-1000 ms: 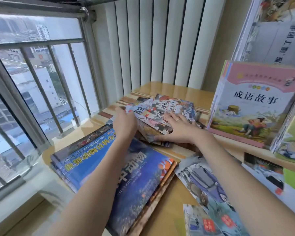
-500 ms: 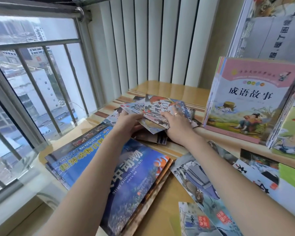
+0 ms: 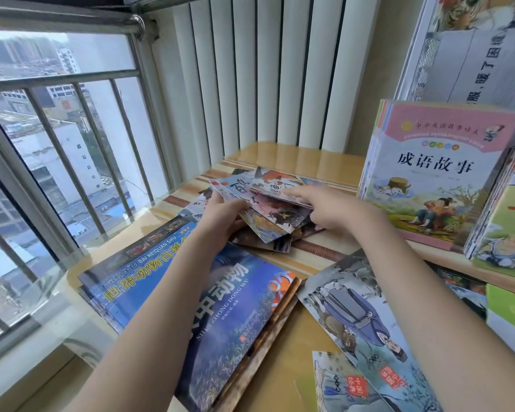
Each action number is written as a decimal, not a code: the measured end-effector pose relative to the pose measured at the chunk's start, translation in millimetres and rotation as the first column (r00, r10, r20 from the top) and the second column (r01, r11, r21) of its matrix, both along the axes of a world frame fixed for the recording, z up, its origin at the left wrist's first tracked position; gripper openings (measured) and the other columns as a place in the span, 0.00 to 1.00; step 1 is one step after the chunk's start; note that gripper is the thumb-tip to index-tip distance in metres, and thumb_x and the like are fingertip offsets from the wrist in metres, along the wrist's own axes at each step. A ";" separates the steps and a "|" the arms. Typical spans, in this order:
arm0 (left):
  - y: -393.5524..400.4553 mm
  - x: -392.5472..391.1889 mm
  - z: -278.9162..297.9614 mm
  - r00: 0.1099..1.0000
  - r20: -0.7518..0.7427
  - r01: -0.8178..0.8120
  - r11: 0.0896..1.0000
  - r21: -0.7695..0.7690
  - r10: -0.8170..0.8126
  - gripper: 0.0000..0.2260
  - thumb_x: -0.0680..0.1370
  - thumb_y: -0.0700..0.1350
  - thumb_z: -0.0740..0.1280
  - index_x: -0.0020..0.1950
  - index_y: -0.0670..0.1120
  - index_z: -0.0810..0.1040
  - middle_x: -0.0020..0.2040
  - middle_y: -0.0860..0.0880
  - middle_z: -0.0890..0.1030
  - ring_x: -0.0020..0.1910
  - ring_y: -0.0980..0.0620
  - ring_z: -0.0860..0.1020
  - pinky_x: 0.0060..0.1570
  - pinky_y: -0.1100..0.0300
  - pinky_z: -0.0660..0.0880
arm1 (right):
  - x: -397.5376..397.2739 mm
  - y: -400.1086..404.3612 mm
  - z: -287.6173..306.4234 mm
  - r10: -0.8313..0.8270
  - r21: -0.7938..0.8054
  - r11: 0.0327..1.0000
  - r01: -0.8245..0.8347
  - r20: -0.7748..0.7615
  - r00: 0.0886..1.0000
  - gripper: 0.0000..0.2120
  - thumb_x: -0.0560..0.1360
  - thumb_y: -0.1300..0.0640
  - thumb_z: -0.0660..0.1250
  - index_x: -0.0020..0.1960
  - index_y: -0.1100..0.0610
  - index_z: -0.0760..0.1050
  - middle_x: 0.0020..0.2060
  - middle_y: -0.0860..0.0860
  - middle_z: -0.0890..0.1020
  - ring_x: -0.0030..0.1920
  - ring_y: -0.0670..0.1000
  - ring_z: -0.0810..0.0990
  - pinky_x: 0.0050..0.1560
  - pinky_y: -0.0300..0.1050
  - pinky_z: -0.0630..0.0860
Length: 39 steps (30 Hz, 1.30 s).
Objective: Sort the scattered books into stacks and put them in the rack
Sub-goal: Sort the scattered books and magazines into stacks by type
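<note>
Room: window [image 3: 57, 162] with grey metal bars along the left, city buildings outside; white vertical blinds [image 3: 259, 72] across the back wall.

Surface: glossy light-wood table [image 3: 292, 346], brown-striped toward the far end, set in the corner by the window.

Rack [image 3: 446, 257] on the right edge, light wood. Upright in it: a row of thin books fronted by a pink-topped book [image 3: 431, 173], cover reading 成语故事. Just right of it, more upright books, cover mostly green [image 3: 506, 233].

Near left: stack of large blue books [image 3: 238, 310] lying flat, fanned. Legible: "BAI KE QUAN SHU", 世界动物百科 in yellow, "ZHONG DONG WU" and 中动物 on the top cover.

Near right: illustrated thin books [image 3: 357, 316] flat on the table, overlapping; small red seals, text too small to read.

Centre far: fanned bunch of small thin books [image 3: 268, 203], lifted at one side above others lying beneath.

Left hand [image 3: 223, 215]: fingers curled under the bunch's left edge, gripping it.

Right hand [image 3: 336, 209]: index finger extended onto the top cover, other fingers curled round the bunch's right edge.
</note>
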<state>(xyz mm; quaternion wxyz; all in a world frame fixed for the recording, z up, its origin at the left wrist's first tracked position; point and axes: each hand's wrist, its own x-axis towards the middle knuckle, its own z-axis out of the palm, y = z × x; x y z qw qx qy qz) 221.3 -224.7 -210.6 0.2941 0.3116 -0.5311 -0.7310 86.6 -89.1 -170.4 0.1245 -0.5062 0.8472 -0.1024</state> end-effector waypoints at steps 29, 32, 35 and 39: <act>11.0 17.6 19.8 0.971 -0.187 0.055 0.898 -0.436 -0.150 0.19 0.70 0.43 0.73 0.59 0.43 0.75 0.47 0.48 0.85 0.45 0.52 0.84 0.42 0.61 0.80 | -7.8 -6.8 0.7 0.127 -0.641 0.670 0.374 0.595 0.793 0.27 0.69 0.34 0.64 0.61 0.51 0.72 0.57 0.45 0.79 0.59 0.47 0.77 0.58 0.43 0.71; 12.1 11.1 12.7 0.981 -0.076 0.114 0.844 -0.524 -0.180 0.18 0.68 0.44 0.75 0.56 0.49 0.77 0.49 0.52 0.85 0.51 0.54 0.83 0.49 0.62 0.79 | -5.8 -8.4 -11.6 0.165 -0.663 0.636 0.396 0.617 0.769 0.20 0.71 0.40 0.66 0.59 0.47 0.71 0.55 0.44 0.78 0.58 0.46 0.76 0.61 0.44 0.71; 15.8 4.4 8.6 0.989 -0.055 0.088 0.844 -0.528 -0.138 0.14 0.69 0.43 0.76 0.51 0.53 0.78 0.47 0.54 0.85 0.49 0.55 0.83 0.50 0.60 0.79 | -5.9 -7.1 -24.4 0.194 -0.679 0.618 0.395 0.619 0.761 0.17 0.70 0.45 0.70 0.56 0.44 0.71 0.54 0.42 0.79 0.58 0.44 0.76 0.63 0.44 0.71; 20.5 -1.4 3.9 0.994 -0.112 -0.056 0.875 -0.481 0.003 0.06 0.72 0.51 0.73 0.47 0.53 0.81 0.45 0.50 0.85 0.47 0.53 0.83 0.49 0.54 0.79 | -3.3 -9.2 -34.6 0.168 -0.725 0.537 0.432 0.594 0.787 0.16 0.70 0.49 0.73 0.55 0.46 0.72 0.53 0.45 0.81 0.56 0.45 0.78 0.62 0.49 0.74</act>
